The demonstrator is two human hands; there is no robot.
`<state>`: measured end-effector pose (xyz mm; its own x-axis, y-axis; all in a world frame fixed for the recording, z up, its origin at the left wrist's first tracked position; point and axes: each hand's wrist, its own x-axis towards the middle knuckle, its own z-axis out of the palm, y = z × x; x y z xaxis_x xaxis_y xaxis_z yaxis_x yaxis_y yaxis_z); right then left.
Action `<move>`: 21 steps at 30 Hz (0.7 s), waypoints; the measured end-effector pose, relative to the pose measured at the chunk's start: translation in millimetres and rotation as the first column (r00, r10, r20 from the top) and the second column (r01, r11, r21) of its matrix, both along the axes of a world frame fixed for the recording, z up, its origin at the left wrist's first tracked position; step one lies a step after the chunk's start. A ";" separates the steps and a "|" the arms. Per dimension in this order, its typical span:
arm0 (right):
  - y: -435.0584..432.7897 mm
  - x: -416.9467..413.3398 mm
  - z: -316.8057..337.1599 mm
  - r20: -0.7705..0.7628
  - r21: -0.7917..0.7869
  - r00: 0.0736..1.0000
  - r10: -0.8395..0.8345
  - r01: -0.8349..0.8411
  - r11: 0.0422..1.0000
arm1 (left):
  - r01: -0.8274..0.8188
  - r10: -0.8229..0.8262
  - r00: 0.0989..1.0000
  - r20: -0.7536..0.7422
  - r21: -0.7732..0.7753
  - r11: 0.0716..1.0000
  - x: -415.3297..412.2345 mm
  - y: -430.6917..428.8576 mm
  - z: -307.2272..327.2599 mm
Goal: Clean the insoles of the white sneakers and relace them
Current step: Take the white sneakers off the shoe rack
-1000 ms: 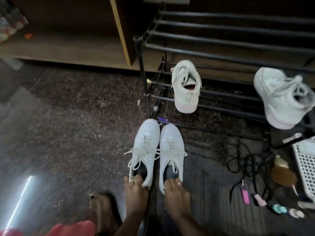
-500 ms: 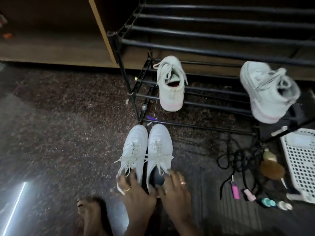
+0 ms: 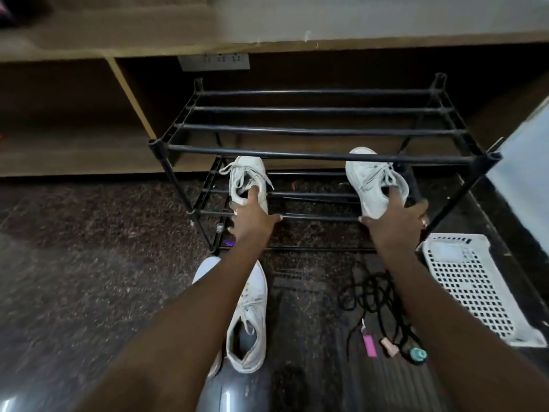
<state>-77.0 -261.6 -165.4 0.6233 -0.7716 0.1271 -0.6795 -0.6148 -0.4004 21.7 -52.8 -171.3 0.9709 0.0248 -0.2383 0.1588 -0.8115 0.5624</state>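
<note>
Both hands reach into the black shoe rack (image 3: 320, 157): the left hand (image 3: 252, 217) grips the heel of a white sneaker (image 3: 248, 179) on its lower shelf, and the right hand (image 3: 396, 220) grips a second sneaker (image 3: 371, 179) farther right. Another white pair (image 3: 246, 316) stands on the near floor, under the left forearm.

Both forearms bare right up to the frame edge, no sleeves, no watch, no wristbands. Left hand (image 3: 251, 217): thin gold-toned ring on one finger, near the knuckle. Right hand (image 3: 396, 221): ring also visible on a finger at the hand's outer edge, gold-toned, partly hidden. Nails too small to read for polish. No gloves on either hand
</note>
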 end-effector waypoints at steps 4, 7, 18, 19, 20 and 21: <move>-21.1 16.4 -5.2 -0.063 0.200 0.994 0.088 -0.074 0.977 | -0.119 0.122 0.991 0.052 -0.068 0.991 8.2 -1.7 4.3; -27.8 26.6 1.1 -0.012 0.196 0.998 0.068 -0.064 0.979 | -0.127 0.137 0.981 0.140 -0.079 0.989 6.8 0.3 2.8; 51.5 -53.0 -16.2 0.340 0.137 0.940 0.032 -0.083 0.987 | -0.093 0.147 0.953 0.264 -0.208 0.974 -96.4 -4.2 15.9; 64.0 -66.3 -14.0 0.348 0.170 0.937 0.009 -0.072 0.983 | -0.082 0.143 0.958 0.249 -0.240 0.967 -116.8 -4.7 19.0; 76.5 -80.4 -13.3 0.369 0.157 0.929 0.021 -0.085 0.984 | -0.083 0.149 0.963 0.224 -0.280 0.956 -137.1 -5.0 20.7; 89.1 -94.0 -16.4 0.396 0.125 0.918 0.030 -0.086 0.988 | -0.091 0.155 0.970 0.189 -0.310 0.946 -156.4 -4.5 19.2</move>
